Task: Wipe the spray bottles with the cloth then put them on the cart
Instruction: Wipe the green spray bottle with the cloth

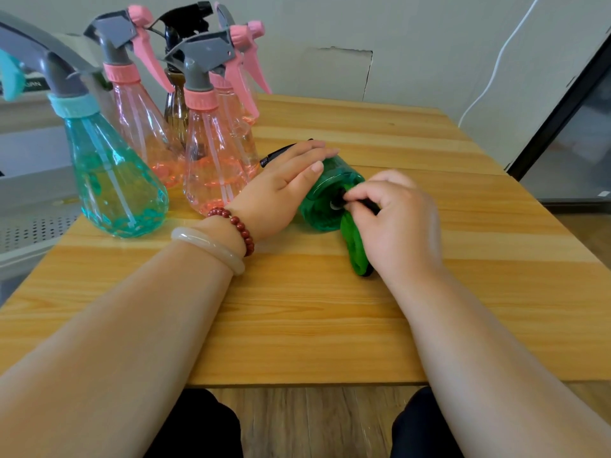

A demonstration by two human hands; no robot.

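A green spray bottle (325,201) lies on its side on the wooden table (330,309), its base turned toward me and its black trigger head pointing away. My left hand (284,190) rests over the bottle's upper side with fingers laid along it. My right hand (396,223) grips a green cloth (355,249) and presses it against the bottle's base; the cloth hangs down onto the table under the hand.
At the table's left stand a teal spray bottle (112,173), three pink spray bottles (211,160) and a brown bottle with a black head (177,107). A grey cart shelf (29,200) lies beyond the left edge. A dark glass door (568,137) stands at the right.
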